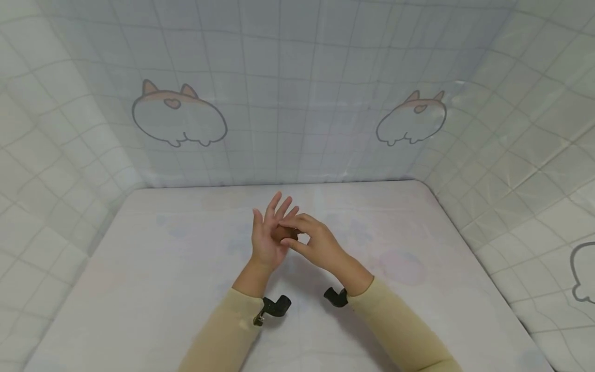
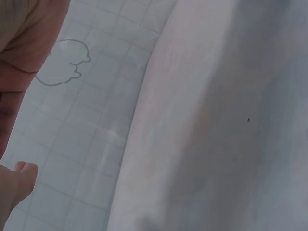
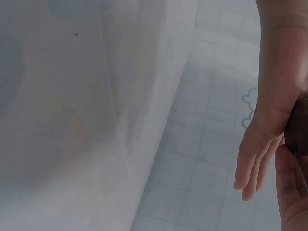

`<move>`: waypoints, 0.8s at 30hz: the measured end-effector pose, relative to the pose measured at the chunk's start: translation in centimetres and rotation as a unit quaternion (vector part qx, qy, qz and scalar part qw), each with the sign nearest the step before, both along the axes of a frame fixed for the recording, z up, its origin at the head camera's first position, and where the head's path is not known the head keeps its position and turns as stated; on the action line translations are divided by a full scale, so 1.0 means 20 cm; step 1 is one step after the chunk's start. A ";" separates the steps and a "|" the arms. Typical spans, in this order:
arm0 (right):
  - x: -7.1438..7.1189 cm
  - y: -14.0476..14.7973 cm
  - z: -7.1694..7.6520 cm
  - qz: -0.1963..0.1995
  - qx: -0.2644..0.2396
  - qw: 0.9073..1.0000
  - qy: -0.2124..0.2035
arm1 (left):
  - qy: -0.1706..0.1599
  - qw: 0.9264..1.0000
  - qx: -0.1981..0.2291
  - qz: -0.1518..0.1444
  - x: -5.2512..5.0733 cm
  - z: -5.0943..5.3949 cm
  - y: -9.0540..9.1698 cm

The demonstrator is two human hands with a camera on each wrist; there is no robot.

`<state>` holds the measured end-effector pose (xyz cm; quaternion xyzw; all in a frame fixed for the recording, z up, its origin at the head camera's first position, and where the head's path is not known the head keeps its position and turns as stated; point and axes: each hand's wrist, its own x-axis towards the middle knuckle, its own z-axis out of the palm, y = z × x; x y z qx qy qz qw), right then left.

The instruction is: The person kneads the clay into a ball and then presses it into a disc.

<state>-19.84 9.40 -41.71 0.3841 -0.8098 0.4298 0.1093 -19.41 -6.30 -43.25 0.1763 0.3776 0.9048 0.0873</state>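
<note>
A small brown lump (image 1: pixel 281 234), rounded and soft-edged, sits against the palm of my left hand (image 1: pixel 267 243). That hand is turned palm up, fingers straight and spread away from me. My right hand (image 1: pixel 321 245) comes in from the right and pinches the lump between thumb and fingers. In the right wrist view the dark brown lump (image 3: pixel 297 130) is cut off by the right edge, partly covered by fingertips. What the lump is made of cannot be told. Only part of a palm (image 2: pixel 29 53) shows at the left edge of the left wrist view.
Both hands are above a pale, faintly patterned table (image 1: pixel 162 268). Gridded sheeting (image 1: pixel 297 103) with animal drawings rises behind and at both sides. Black curved mounts (image 1: pixel 277 306) are worn at the wrists, below light sleeves. Shadows fall on the tabletop beneath the arms.
</note>
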 end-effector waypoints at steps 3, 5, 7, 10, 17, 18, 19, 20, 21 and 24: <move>0.01 -0.01 -0.01 -0.012 0.007 1.000 0.004 | -0.019 0.999 0.026 -0.005 0.01 -0.01 0.00; 0.02 -0.02 -0.02 -0.022 0.012 1.000 0.006 | -0.042 0.997 0.062 -0.010 0.01 -0.01 0.01; 0.02 -0.03 -0.02 -0.028 0.017 0.999 0.008 | -0.064 0.992 0.103 -0.019 0.01 -0.02 0.01; 0.02 -0.05 -0.03 -0.033 0.020 0.999 0.018 | -0.095 0.982 0.160 -0.029 0.01 -0.03 0.02; 0.00 -0.08 -0.03 -0.045 -0.027 0.998 0.032 | -0.122 0.980 0.159 -0.010 0.02 -0.04 0.03; -0.01 -0.09 -0.03 -0.051 -0.039 0.998 0.029 | -0.119 0.980 0.157 -0.008 0.01 -0.05 0.03; -0.02 -0.10 -0.03 -0.058 -0.052 0.997 0.021 | -0.110 0.982 0.151 -0.010 0.01 -0.05 0.03; -0.02 -0.12 -0.03 -0.066 -0.062 0.996 0.014 | -0.099 0.984 0.146 -0.013 0.01 -0.05 0.03; -0.03 -0.13 -0.04 -0.072 -0.071 0.995 0.007 | -0.088 0.987 0.135 -0.014 0.01 -0.06 0.04; -0.04 -0.18 -0.06 -0.090 -0.082 0.993 -0.007 | -0.054 0.994 0.096 -0.014 0.01 -0.06 0.05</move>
